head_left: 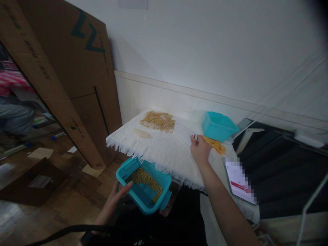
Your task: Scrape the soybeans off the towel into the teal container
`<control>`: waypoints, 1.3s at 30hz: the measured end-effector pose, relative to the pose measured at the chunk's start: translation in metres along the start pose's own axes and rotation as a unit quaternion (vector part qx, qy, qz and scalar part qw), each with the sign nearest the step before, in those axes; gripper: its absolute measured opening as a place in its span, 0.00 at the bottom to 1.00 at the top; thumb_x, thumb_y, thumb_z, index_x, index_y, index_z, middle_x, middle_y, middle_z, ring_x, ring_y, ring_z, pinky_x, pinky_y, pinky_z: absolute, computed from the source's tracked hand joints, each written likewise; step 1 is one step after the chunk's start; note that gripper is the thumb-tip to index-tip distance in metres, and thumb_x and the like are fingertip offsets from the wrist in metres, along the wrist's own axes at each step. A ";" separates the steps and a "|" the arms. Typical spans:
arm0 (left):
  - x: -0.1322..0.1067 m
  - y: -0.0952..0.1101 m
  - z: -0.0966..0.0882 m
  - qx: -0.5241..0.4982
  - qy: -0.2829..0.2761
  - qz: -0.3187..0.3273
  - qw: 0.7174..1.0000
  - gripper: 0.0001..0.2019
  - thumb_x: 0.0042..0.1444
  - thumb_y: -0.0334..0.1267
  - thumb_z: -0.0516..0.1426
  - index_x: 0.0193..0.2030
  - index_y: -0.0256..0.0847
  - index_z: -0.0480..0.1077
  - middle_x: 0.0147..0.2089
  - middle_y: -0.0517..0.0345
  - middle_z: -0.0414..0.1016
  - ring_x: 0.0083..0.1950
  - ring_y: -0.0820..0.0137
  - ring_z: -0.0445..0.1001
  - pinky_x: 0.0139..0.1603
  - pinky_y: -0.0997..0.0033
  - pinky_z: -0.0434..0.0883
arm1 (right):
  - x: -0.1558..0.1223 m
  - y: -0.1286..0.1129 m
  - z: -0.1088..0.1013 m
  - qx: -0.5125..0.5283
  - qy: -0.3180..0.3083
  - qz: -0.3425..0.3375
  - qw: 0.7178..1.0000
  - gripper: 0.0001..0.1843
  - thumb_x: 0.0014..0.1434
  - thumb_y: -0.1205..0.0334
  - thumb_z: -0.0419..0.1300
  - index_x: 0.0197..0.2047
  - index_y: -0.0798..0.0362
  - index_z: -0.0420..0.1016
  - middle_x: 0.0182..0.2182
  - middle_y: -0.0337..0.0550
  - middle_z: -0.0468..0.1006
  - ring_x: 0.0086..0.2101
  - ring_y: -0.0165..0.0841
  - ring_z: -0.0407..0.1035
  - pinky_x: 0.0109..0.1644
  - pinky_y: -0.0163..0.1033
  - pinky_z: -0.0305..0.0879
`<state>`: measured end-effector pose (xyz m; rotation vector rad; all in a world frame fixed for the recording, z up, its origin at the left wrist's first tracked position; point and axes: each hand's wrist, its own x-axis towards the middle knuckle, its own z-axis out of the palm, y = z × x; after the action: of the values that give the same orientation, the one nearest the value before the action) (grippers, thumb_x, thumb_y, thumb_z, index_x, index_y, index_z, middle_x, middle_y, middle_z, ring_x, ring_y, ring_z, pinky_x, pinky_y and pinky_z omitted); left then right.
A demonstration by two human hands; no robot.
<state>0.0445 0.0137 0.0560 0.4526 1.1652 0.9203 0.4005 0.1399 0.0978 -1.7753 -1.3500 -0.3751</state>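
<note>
My left hand (122,194) grips the near-left rim of a teal plastic bin (165,178), thumb over the edge. The bin is held below the table's fringed front edge, and a layer of yellow soybeans (146,178) lies inside it. My right hand (201,147) is closed on the right end of a flat white card (186,131) over the cloth. The card's far left end reaches the right side of a spread of soybeans (159,120) on the table. A small pale patch (142,133) lies in front of those beans.
A white fringed cloth (164,150) covers the table against the wall. Behind my right hand are a second teal bin (220,126) and a yellow cloth (216,145). A tablet (239,182) lies at the right edge. A tall cardboard box (84,78) stands left.
</note>
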 end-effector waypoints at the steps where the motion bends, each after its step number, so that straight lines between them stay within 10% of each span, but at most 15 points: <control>1: 0.000 0.000 0.000 0.002 0.002 0.000 1.000 0.50 0.49 0.52 0.73 0.74 0.60 0.52 0.62 0.42 0.78 0.50 0.49 0.86 0.51 0.45 0.81 | 0.000 -0.001 0.000 0.006 -0.004 -0.003 1.000 0.13 0.64 0.55 0.56 0.29 0.50 0.69 0.21 0.39 0.67 0.25 0.35 0.59 0.34 0.38 0.45; 39: 0.001 -0.001 -0.001 0.015 -0.002 0.000 1.000 0.52 0.45 0.52 0.74 0.74 0.59 0.52 0.60 0.44 0.79 0.52 0.46 0.84 0.52 0.45 0.80 | -0.002 -0.004 0.008 0.124 -0.011 -0.019 0.992 0.17 0.62 0.48 0.56 0.26 0.49 0.66 0.21 0.40 0.72 0.26 0.35 0.67 0.32 0.37 0.53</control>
<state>0.0438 0.0136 0.0546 0.4780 1.1757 0.9028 0.3944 0.1447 0.0934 -1.5544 -1.3831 -0.1987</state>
